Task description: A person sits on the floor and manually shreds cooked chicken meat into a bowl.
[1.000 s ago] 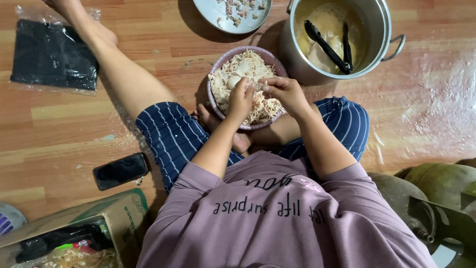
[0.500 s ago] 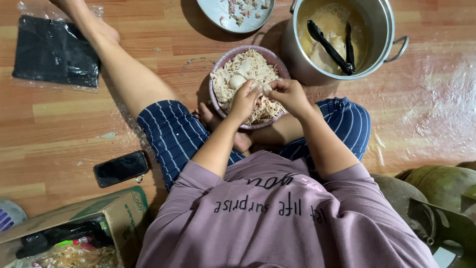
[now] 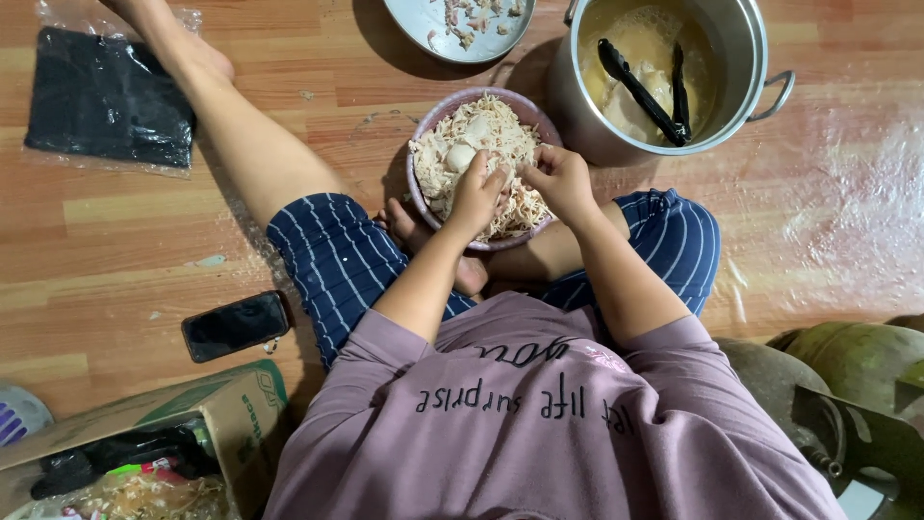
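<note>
Pale shredded meat under both hands, purple bowl

Around us on the wooden floor, a steel stockpot holding black tongs, a metal plate, a black smartphone, a cardboard box.

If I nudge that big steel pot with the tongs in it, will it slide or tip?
The steel pot looks wide and mostly full of pale broth, so probably heavy and unlikely to tip. On the smooth wooden floor it may slide, and the liquid could slosh. The black tongs lean loosely inside and would likely shift.
</note>
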